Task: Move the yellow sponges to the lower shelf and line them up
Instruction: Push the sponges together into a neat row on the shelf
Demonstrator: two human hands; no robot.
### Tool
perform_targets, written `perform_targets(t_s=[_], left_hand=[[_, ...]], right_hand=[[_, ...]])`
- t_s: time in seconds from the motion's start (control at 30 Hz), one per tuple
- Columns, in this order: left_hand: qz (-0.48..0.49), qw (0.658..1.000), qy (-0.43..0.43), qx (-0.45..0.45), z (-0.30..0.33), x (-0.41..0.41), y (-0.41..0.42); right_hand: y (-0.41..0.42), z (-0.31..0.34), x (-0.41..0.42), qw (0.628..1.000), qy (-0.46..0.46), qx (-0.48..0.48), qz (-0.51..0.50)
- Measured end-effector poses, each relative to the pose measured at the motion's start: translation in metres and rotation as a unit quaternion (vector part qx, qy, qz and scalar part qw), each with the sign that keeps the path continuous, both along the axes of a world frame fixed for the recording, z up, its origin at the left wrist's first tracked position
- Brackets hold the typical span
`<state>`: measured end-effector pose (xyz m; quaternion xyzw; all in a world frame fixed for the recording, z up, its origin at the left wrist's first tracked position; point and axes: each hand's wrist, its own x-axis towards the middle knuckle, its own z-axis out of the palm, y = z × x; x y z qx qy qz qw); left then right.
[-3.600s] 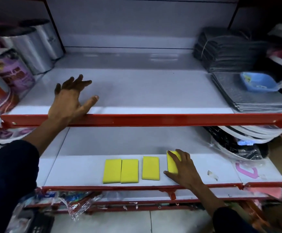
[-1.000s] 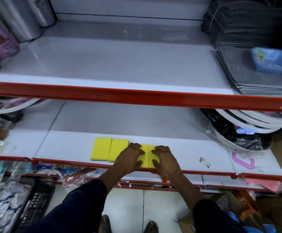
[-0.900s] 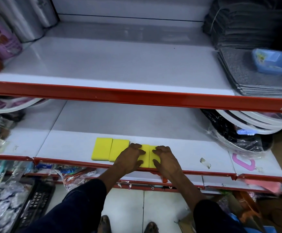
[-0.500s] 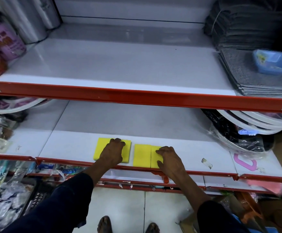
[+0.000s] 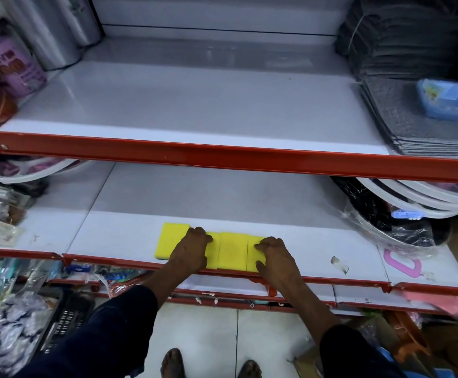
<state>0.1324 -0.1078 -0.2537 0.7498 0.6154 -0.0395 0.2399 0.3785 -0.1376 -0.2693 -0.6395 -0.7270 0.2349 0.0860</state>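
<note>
Several flat yellow sponges (image 5: pixel 232 251) lie side by side in a row near the front edge of the lower shelf (image 5: pixel 118 236). My left hand (image 5: pixel 191 248) rests palm down on the second sponge from the left, its fingers curled on top. My right hand (image 5: pixel 275 256) presses palm down on the rightmost sponge, covering most of it. The leftmost sponge (image 5: pixel 169 240) sits slightly farther back than the others. The sponges in the row touch one another. Neither hand lifts a sponge.
The upper shelf (image 5: pixel 195 110) has a red front rail (image 5: pixel 222 156). Foil rolls (image 5: pixel 50 31) and printed packs stand at its left, grey mats (image 5: pixel 413 124) with a blue tray (image 5: pixel 451 100) at its right. Wrapped round trays (image 5: pixel 402 214) fill the lower shelf's right side.
Half a second ago a gap separated the left pair from the right pair. My left hand has slid its sponges to the right, and the row is now closed up. My right hand has stayed put.
</note>
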Motion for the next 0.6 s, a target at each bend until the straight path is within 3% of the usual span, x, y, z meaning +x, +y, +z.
perform_targets(t_s=[0.4,0.6], left_hand=[[0.013,0.997,-0.055,0.043,0.009,-0.019,0.0],[0.083,0.994,0.047,0.048,0.017,-0.052,0.008]], right_hand=[[0.005,0.01,-0.011,0.999,-0.027,0.005,-0.018],[0.004,0.011,-0.028,1.0,-0.013,0.019,0.021]])
